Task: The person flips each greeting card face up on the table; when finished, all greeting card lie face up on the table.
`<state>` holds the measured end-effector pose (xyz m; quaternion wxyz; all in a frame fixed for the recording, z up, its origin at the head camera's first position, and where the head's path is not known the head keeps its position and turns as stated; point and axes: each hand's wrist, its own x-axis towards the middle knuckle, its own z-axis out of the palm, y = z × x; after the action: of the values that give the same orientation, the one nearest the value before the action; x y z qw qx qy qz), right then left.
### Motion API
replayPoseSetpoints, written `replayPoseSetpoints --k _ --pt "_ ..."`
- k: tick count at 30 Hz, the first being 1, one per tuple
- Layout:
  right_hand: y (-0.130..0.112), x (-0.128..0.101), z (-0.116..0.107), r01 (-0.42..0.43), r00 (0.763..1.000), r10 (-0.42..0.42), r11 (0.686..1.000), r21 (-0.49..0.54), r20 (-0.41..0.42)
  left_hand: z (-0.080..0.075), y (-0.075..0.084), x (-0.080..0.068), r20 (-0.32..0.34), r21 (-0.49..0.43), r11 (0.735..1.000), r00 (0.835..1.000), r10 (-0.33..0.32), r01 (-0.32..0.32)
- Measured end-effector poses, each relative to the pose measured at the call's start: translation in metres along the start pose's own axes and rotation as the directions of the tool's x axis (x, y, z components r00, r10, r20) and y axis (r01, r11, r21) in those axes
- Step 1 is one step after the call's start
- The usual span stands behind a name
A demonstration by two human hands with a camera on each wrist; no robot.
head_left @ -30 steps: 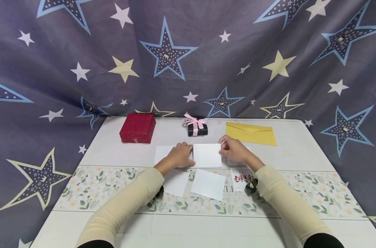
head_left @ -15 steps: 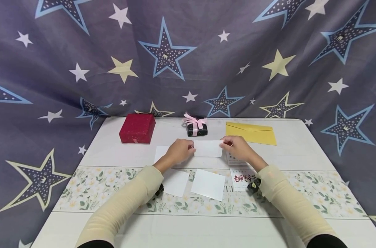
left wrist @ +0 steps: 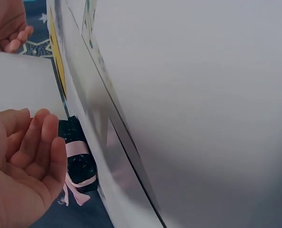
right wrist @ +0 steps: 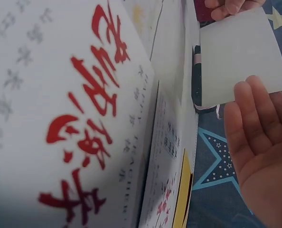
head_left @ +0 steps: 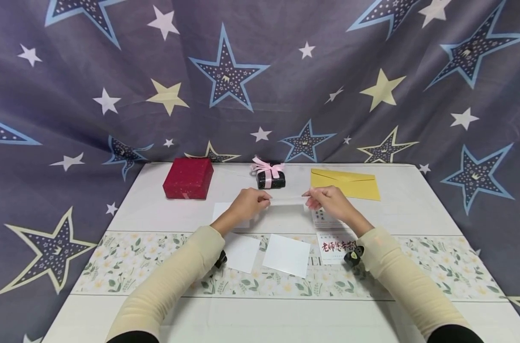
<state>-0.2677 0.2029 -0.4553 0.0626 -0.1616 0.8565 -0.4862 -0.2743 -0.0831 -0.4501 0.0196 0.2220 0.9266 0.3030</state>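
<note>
Held up above the counter (head_left: 397,209) between both hands: a white card (head_left: 287,201), lifted clear of the surface and seen almost edge-on from the head view, so only a thin pale strip shows. Left hand (head_left: 248,204) pinching its left end, right hand (head_left: 326,200) pinching its right end, fingers (right wrist: 255,118) curled lightly against the card's short edges with thumbs hidden behind; palms otherwise relaxed. Gripped at the two ends, probably to keep the sheet taut and level while it is turned. Long axis running left to right, across the scene; flat faces turned roughly up and down, tilted slightly, far edge toward the small black gift box with a pink ribbon (head_left: 270,175).

On the counter beneath and nearer: two more white cards (head_left: 287,255) on the floral runner (head_left: 127,259), another white sheet (head_left: 221,209) partly under the left wrist, and a printed card with red lettering (head_left: 337,246) just beside the right forearm. Farther back, a red box (head_left: 188,177) at left and a yellow envelope (head_left: 345,184) at right, well apart from the hands. Star-patterned cloth (head_left: 260,76) hanging behind.
</note>
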Motion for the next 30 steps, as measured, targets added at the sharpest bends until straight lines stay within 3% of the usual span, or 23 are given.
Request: replayPoseSetpoints --k 4,8,12,19,30 --pt "0.003 -0.002 0.001 0.011 1.0 -0.011 1.0 -0.009 0.03 -0.002 0.0 0.0 0.02 -0.035 0.999 0.999 -0.026 0.027" --pt "0.006 -0.005 0.003 0.016 0.998 -0.009 0.994 -0.107 0.065 0.0 -0.004 0.002 0.019 -0.037 0.998 0.999 -0.049 0.05" --pt "0.01 -0.007 0.006 0.05 0.995 -0.029 0.977 -0.208 0.1 0.005 -0.007 0.004 0.046 -0.015 1.0 0.999 -0.026 0.027" --pt "0.012 -0.008 0.011 0.107 0.984 -0.062 0.955 -0.278 0.168 0.01 -0.005 0.004 0.159 0.071 0.997 0.987 0.01 -0.022" --pt "0.012 -0.01 0.017 0.082 0.964 0.008 0.942 -0.327 0.266 0.021 0.002 0.001 0.22 0.24 0.97 0.975 -0.03 -0.025"
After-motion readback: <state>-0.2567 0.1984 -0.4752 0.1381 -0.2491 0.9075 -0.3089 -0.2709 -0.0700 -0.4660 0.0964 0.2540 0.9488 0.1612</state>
